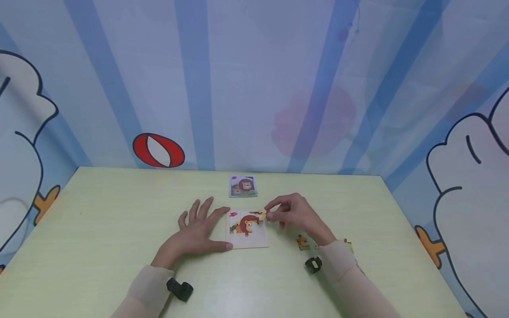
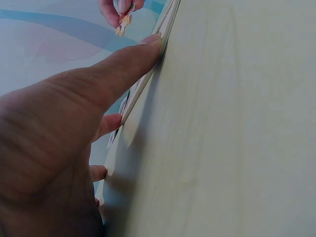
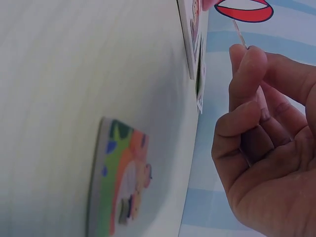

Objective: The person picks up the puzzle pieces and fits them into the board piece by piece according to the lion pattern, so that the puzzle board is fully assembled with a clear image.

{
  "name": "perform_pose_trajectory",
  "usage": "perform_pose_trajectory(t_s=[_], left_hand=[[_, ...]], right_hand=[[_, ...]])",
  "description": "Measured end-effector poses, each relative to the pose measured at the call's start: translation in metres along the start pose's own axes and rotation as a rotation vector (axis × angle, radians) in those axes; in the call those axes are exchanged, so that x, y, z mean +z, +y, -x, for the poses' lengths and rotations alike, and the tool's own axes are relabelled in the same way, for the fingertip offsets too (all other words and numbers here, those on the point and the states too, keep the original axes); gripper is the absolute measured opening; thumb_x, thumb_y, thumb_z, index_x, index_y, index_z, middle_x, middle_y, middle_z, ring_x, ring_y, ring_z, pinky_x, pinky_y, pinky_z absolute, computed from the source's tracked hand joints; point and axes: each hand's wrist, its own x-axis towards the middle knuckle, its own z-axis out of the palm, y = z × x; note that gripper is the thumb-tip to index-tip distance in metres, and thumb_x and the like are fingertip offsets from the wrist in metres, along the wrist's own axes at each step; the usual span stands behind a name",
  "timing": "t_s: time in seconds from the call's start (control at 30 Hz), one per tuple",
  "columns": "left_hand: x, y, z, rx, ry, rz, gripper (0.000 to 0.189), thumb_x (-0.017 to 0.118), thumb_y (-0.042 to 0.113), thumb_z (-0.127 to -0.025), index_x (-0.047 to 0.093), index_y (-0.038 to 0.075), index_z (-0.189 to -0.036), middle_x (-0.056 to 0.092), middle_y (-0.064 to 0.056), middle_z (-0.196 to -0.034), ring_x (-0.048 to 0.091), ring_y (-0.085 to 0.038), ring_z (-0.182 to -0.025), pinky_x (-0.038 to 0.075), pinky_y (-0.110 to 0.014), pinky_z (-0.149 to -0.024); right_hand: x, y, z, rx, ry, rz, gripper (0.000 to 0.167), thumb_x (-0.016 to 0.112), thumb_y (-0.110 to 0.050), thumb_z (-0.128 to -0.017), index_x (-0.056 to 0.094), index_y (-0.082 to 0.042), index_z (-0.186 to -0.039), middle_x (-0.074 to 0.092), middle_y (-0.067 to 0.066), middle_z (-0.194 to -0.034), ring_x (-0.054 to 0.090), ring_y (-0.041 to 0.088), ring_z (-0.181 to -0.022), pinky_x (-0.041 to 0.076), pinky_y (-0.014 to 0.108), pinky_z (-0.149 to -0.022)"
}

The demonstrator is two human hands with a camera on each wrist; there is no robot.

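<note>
Lion puzzle board (image 1: pixel 254 241): flat on the table (image 1: pixel 234 287), between the two hands; middle and far part filled with pieces, near strip bare.

Left hand (image 1: pixel 195 236): fingers spread, thumb at the board's near left corner, index fingertip at its far left corner; steadies, it seems, rather than grasps. Probable fault: board turning or sliding, as nothing holds its right side.

Right hand (image 1: pixel 292 216): thumb and index finger pinch one small piece (image 2: pixel 124 22), raised by the board's right edge, clear of the surface. Probable faults: piece slipping from so slight a pinch; piece wrongly turned, its tabs jamming; pressure shifting the pieces already laid.

Loose pieces: one (image 1: pixel 303 242) beside the right wrist, another (image 1: pixel 349 245) partly behind the right sleeve (image 1: pixel 338 260); full count cannot be told. Probable fault: sleeve dragging them should the forearm swing low.

Picture card (image 1: pixel 243 186): lion print, beyond both hands, past the board's far edge. Probable fault: left fingertips nudging it if that hand slides forward.
</note>
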Motion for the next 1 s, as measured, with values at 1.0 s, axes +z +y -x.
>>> perform_pose_trajectory(t_s=[1.0], left_hand=[[0.0,0.0,-0.001,0.004,0.006,0.001,0.1,0.084,0.062,-0.082,0.038,0.031,-0.166,0.006,-0.018,-0.182,-0.003,-0.053,-0.166,0.002,-0.084,-0.123]], right_hand=[[0.023,-0.004,-0.011,0.094,-0.07,0.078,0.01,0.082,-0.018,-0.095,0.084,-0.014,-0.104,0.076,0.007,-0.07,0.063,0.015,-0.051,0.054,0.03,-0.067]])
